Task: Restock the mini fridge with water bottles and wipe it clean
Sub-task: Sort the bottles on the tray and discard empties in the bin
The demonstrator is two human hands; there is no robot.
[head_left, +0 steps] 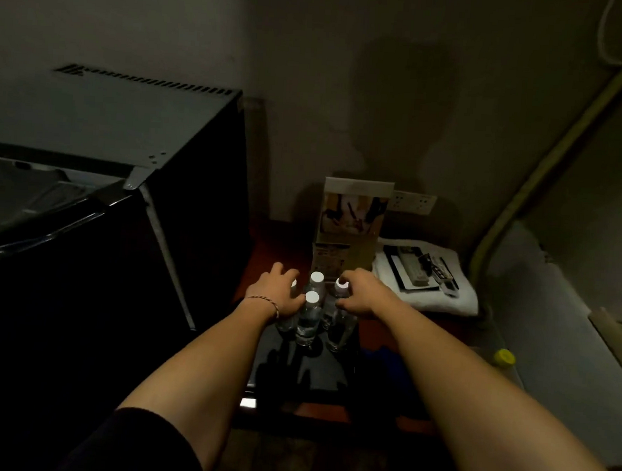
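Four clear water bottles (307, 317) with white caps stand clustered, touching, on a glossy black tray (304, 373) just below frame centre. Left hand (275, 294) is curled round the leftmost bottle near its shoulder; right hand (359, 293) curls over the rightmost bottle just under its cap. Whether either grip is fully closed cannot be told, as the fingers are partly hidden. The two middle bottles are untouched. Mini fridge (135, 173) fills the left of the frame, its door apparently swung open toward the camera. A folded white towel (444, 298) carrying small items lies right of centre, against the wall. Judgement: bottles look full, so moderately heavy for their size; thin plastic walls will flex if squeezed and may be slick. Best hold is round the upper body or neck, lifted upright. The packed cluster could topple neighbours when one is drawn out.
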